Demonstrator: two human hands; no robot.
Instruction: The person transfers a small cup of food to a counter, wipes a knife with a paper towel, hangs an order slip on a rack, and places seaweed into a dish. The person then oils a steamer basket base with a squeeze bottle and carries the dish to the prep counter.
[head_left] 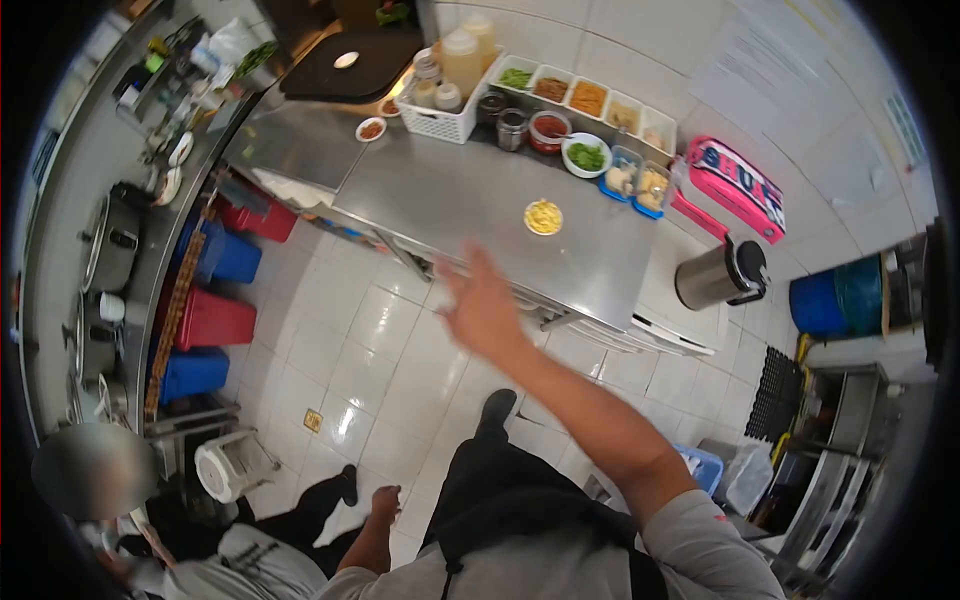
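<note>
I am noting the right hand (480, 310) at the centre of the frame; it is hovering by the front edge of the counter (440, 190), bare, with its fingers spread. The left hand (384, 503) is hanging at lower centre, fingers partly curled; I am unable to tell whether it is holding anything. The yellow food (544, 215) is sitting in a small bowl (544, 233) on the counter, above and right of the right hand and apart from it. Behind it, I am recording greens (586, 157) and blue-based tubs (652, 192) standing side by side. A white basket (437, 124) is holding bottles (462, 60) at upper centre. A flask (706, 278) is standing at right. Another person (262, 562) is occupying the lower left.
</note>
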